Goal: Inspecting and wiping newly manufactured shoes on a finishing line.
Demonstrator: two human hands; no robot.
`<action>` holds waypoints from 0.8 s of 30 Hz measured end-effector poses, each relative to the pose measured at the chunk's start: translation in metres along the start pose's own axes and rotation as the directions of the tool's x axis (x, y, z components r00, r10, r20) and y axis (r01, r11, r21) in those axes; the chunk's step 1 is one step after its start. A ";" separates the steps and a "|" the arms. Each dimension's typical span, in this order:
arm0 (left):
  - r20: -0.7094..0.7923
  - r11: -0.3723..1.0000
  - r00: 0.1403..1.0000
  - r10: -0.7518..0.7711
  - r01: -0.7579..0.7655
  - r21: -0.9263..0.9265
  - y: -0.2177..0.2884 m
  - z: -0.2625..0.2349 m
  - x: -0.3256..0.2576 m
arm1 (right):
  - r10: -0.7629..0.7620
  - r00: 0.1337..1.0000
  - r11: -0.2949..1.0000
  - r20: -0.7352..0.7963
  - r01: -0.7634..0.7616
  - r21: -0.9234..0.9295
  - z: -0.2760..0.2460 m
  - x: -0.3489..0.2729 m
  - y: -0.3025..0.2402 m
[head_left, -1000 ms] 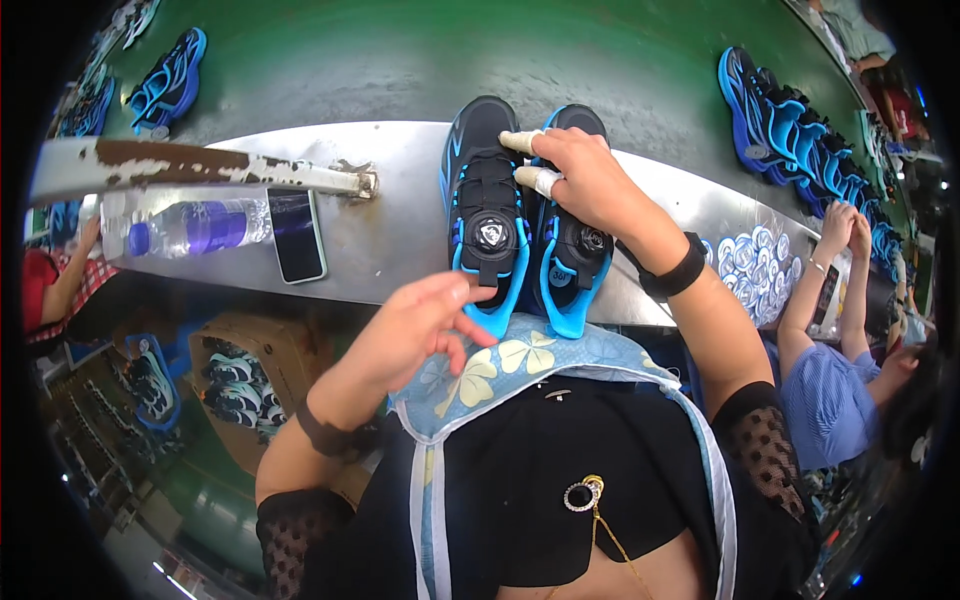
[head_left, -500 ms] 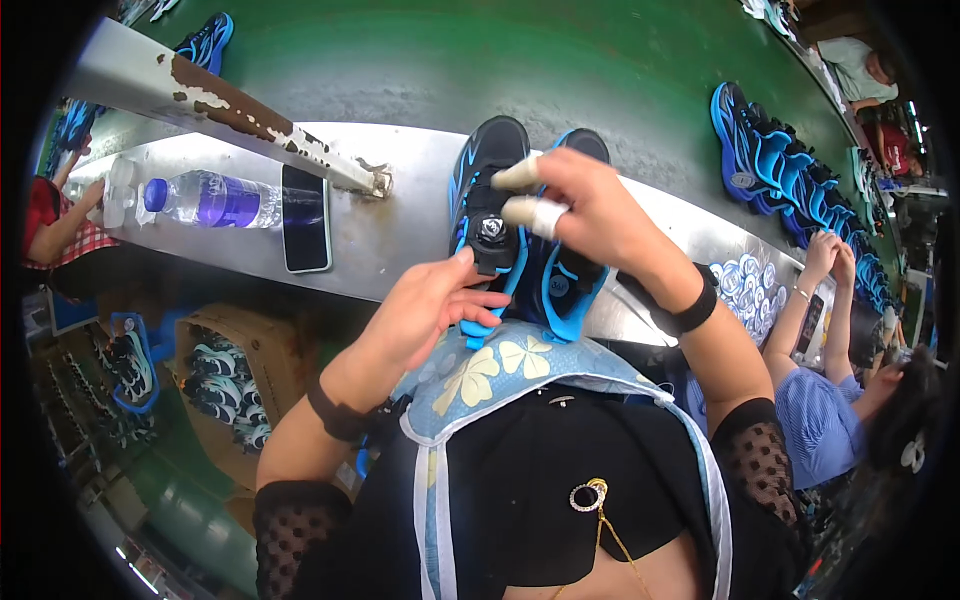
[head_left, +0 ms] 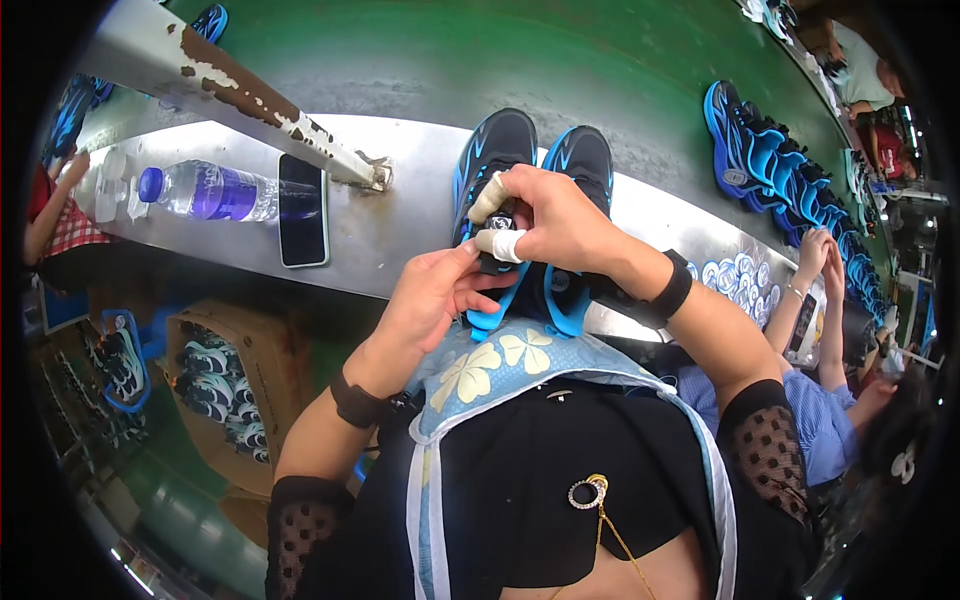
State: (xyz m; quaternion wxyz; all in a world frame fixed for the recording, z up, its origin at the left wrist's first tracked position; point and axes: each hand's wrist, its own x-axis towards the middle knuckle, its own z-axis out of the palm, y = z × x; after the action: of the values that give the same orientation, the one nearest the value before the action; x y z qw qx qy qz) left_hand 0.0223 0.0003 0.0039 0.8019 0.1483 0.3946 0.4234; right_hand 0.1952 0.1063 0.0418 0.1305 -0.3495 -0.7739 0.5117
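Note:
Two black and blue sneakers stand side by side before me, toes pointing away: the left sneaker (head_left: pixel 500 138) and the right sneaker (head_left: pixel 588 155). On the left one's tongue sits a round black dial (head_left: pixel 499 222) with a pale mark on top. The thumb and a finger of my right hand (head_left: pixel 565 215), both in beige finger covers, close around this dial from either side. My left hand (head_left: pixel 425 300) grips the same sneaker near its tongue and collar, thumb on the near edge of the dial's base. Its fingertips partly disappear against the shoe.
A metal ledge (head_left: pixel 380 250) runs along a green belt (head_left: pixel 420 50). Left are a rusty post (head_left: pixel 250 95), a phone (head_left: pixel 303 215) and a water bottle (head_left: pixel 215 190). Right lie round badges (head_left: pixel 735 280), a row of sneakers (head_left: pixel 770 160) and a co-worker's hands (head_left: pixel 822 255). Below left stands a carton (head_left: pixel 265 350).
My right hand has come down and left, its covered fingers closing around the dial. My left hand stays at the sneaker, shifted only slightly.

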 end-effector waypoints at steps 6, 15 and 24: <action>0.008 0.997 0.998 0.069 -0.069 0.029 -0.010 -0.001 -0.007 | -0.066 0.998 0.990 0.009 0.067 -0.122 -0.008 -0.017 -0.011; -0.010 0.980 0.995 0.100 -0.096 0.172 -0.009 0.011 -0.010 | -0.383 0.918 0.766 -0.101 0.254 -0.591 0.009 -0.039 -0.006; -0.086 1.000 0.996 -0.006 0.008 0.026 0.004 0.019 -0.013 | -0.063 0.972 0.924 -0.227 -0.029 -0.382 -0.047 -0.021 -0.007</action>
State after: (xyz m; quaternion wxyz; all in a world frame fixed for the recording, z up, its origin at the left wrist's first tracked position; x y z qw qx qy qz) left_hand 0.0300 -0.0055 0.0249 0.7837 0.1391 0.4345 0.4215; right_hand 0.2337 0.1239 0.0722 0.1551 -0.4195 -0.8408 0.3049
